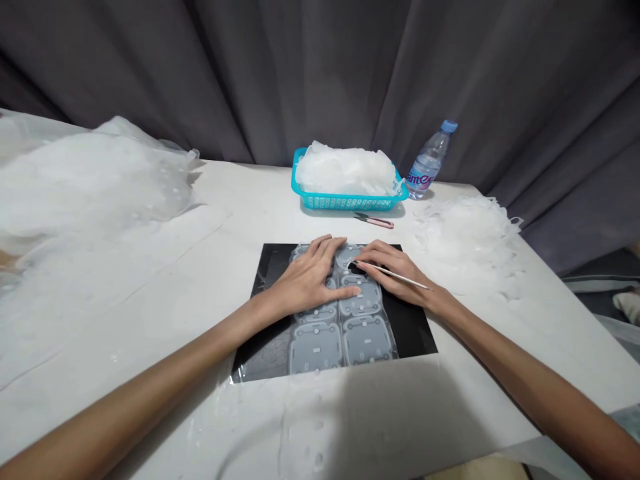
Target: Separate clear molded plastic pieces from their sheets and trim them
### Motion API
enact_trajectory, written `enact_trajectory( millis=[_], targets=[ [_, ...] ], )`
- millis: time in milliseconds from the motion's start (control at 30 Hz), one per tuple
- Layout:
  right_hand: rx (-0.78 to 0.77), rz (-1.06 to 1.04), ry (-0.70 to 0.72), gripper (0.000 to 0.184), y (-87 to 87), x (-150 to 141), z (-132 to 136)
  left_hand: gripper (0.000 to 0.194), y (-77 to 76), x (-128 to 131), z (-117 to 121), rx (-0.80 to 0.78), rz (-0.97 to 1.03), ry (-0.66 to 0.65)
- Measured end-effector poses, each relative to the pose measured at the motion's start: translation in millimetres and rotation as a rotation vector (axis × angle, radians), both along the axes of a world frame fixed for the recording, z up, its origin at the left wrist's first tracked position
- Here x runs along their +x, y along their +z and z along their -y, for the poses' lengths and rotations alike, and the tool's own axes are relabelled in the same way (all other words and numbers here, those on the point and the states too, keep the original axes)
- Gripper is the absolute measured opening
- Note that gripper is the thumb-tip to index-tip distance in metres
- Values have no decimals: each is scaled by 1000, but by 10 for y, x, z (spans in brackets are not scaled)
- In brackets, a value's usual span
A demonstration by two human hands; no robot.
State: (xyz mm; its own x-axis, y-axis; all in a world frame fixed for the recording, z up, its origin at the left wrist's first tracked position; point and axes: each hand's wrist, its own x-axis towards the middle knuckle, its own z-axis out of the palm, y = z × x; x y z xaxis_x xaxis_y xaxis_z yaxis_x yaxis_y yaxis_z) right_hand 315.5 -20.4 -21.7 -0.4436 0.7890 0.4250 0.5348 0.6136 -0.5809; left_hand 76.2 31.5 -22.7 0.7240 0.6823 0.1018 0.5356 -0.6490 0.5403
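A translucent moulded sheet (316, 347) with rounded-square panels in two columns lies over a black mat (416, 333). My left hand (313, 277) rests flat on the sheet, its fingers stretched out and the thumb reaching across to the right column. At the upper right panel, my right hand (393, 267) pinches a thin white pointed stick (400, 275), like a pen or a tweezer-thin tool. The tip meets the panel's edge, where a dark gap shows the mat beneath. My right fingers partly cover that panel.
Behind the mat stands a blue basket (350, 202) heaped with white translucent pieces. Pink-handled thread snips (375, 221) lie before it. A water bottle (425, 167) stands beside it. Loose translucent pieces (465, 233) pile at right; a large white plastic heap (100, 180) covers the left.
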Motion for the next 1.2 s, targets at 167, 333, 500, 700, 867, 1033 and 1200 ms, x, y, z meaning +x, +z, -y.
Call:
enact_trajectory(
  millis=[167, 333, 500, 700, 867, 1033, 1200],
  targets=[
    [100, 65, 33, 21, -5, 45, 65, 102, 39, -6, 7, 5, -10, 14],
    [150, 118, 46, 26, -57, 60, 65, 100, 35, -4, 13, 35, -8, 10],
    [169, 85, 33, 26, -60, 47, 87, 96, 12, 1, 17, 72, 8, 5],
    [209, 92, 44, 28, -25, 43, 127, 98, 14, -14, 11, 119, 46, 29],
    [283, 94, 71, 29, -26, 40, 132, 97, 46, -40, -49, 157, 43, 69],
    [193, 1, 69, 29, 14, -7, 204, 78, 170, -76, -120, 28, 28, 43],
    [63, -207, -117, 21, 155, 15, 238, 46, 376, -111, -165, -339, 80, -32]
  ],
)
